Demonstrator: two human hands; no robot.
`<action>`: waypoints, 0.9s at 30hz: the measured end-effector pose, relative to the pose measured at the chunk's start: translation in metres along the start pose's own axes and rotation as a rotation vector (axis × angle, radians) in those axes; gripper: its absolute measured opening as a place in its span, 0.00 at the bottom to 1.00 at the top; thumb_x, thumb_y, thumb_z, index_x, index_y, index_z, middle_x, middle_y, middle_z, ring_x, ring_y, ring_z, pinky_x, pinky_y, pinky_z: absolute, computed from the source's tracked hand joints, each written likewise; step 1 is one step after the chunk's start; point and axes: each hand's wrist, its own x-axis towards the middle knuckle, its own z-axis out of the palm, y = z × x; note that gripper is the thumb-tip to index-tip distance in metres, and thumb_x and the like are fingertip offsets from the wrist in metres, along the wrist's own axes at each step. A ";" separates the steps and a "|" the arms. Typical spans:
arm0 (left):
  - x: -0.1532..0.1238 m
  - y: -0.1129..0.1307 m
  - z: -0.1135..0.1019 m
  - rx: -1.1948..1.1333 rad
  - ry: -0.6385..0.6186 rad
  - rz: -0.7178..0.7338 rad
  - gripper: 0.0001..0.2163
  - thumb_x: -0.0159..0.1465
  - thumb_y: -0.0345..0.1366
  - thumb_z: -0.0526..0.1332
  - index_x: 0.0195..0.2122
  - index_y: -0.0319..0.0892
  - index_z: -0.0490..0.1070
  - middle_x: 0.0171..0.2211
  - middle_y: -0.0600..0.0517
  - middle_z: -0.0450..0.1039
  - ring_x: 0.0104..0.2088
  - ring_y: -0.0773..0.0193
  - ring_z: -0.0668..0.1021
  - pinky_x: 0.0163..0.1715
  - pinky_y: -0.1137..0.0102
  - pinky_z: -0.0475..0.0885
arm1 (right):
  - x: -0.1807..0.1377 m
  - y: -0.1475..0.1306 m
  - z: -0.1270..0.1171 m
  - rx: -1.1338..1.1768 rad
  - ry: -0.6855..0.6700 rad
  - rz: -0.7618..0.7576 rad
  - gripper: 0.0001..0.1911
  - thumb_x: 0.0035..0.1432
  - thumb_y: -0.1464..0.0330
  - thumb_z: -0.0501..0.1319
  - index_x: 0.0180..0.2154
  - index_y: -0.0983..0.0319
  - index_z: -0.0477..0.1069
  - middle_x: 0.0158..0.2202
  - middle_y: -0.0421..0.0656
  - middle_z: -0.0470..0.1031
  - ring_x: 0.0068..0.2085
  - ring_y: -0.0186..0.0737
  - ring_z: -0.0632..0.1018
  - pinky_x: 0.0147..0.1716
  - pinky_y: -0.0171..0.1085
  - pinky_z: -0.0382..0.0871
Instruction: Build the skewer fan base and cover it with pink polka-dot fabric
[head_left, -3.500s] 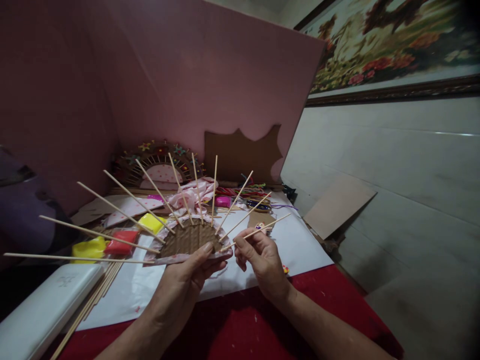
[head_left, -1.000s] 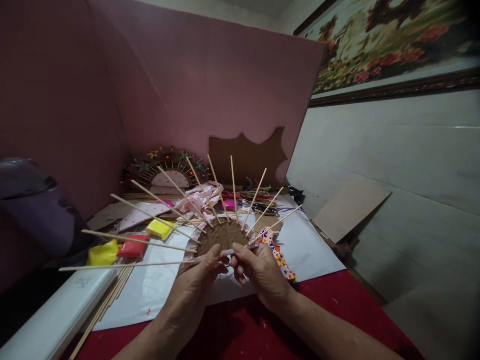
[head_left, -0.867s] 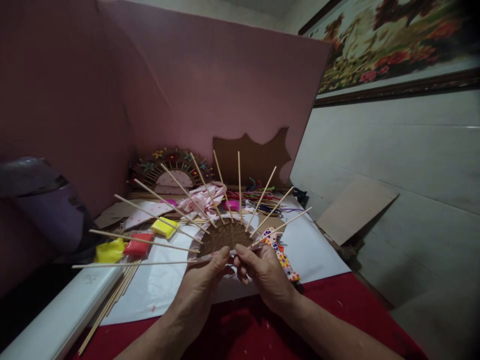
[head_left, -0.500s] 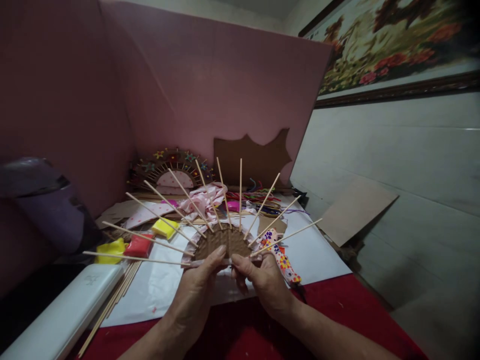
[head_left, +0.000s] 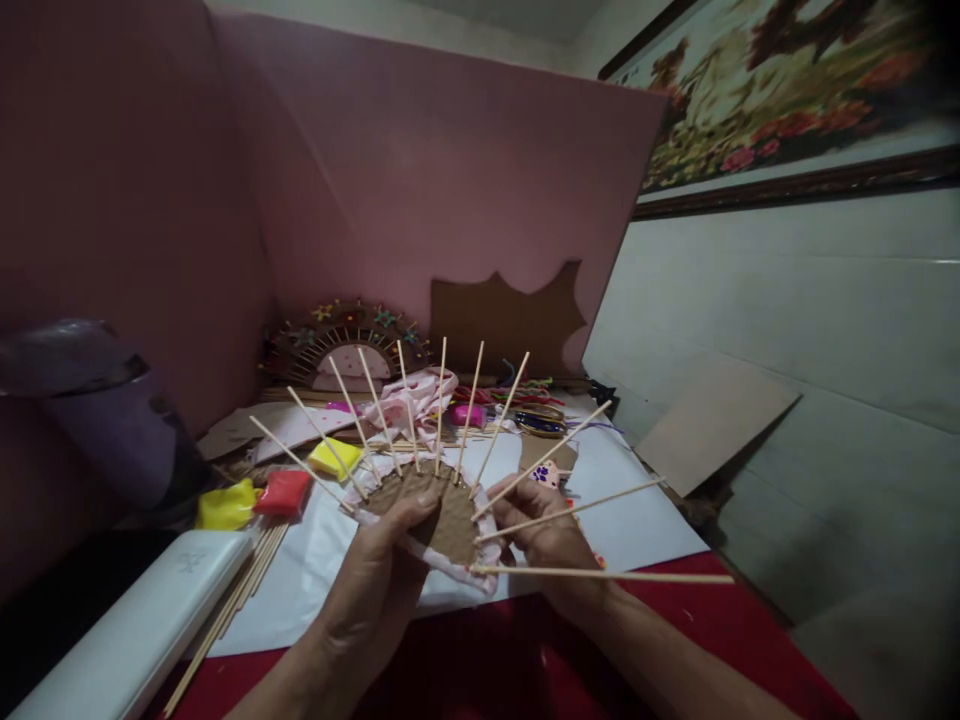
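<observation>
Above the tabletop (head_left: 480, 665), the left hand (head_left: 375, 578) grips cardboard (head_left: 450, 530) spoked with sticks (head_left: 637, 576), right hand (head_left: 561, 550) curled behind it, grip unclear.

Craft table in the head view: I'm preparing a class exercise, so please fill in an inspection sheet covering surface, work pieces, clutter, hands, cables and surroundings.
Surface: white sheet over red cloth.
Work pieces: cardboard half-disc with pale fabric rim; wooden sticks fan outward from it.
Clutter: yellow packets, red packet, white case and loose sticks at left; crumpled pink cloth behind.
Hands: left hand grips the half-disc, thumb on top; right hand at its right edge, grip partly hidden.
Cables: nothing seen.
Surroundings: pink panel behind; framed picture at upper right.
</observation>
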 end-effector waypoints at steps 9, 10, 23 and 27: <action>-0.018 -0.005 0.010 0.202 -0.147 -0.175 0.07 0.50 0.30 0.62 0.30 0.34 0.75 0.27 0.44 0.77 0.26 0.60 0.77 0.30 0.67 0.72 | 0.005 -0.020 -0.015 0.252 -0.088 0.102 0.13 0.47 0.62 0.66 0.33 0.63 0.75 0.22 0.38 0.67 0.21 0.28 0.65 0.18 0.29 0.56; -0.018 -0.005 0.011 0.195 -0.144 -0.172 0.08 0.50 0.29 0.62 0.32 0.35 0.75 0.28 0.45 0.78 0.28 0.60 0.78 0.31 0.67 0.72 | 0.006 -0.020 -0.016 0.266 -0.097 0.092 0.13 0.46 0.61 0.66 0.33 0.63 0.75 0.22 0.38 0.67 0.21 0.28 0.65 0.19 0.29 0.56; -0.013 -0.009 0.010 0.229 -0.084 -0.123 0.07 0.51 0.29 0.63 0.32 0.35 0.76 0.28 0.46 0.78 0.27 0.61 0.78 0.29 0.69 0.73 | 0.011 -0.019 -0.018 0.340 -0.090 0.028 0.12 0.43 0.65 0.68 0.31 0.63 0.73 0.20 0.36 0.63 0.19 0.26 0.60 0.17 0.28 0.51; -0.008 -0.004 0.006 0.181 0.011 -0.062 0.04 0.50 0.26 0.62 0.27 0.35 0.75 0.27 0.47 0.77 0.28 0.65 0.77 0.31 0.73 0.73 | 0.008 -0.026 -0.018 0.333 -0.136 0.061 0.08 0.44 0.72 0.65 0.31 0.64 0.72 0.21 0.37 0.66 0.21 0.27 0.63 0.20 0.29 0.54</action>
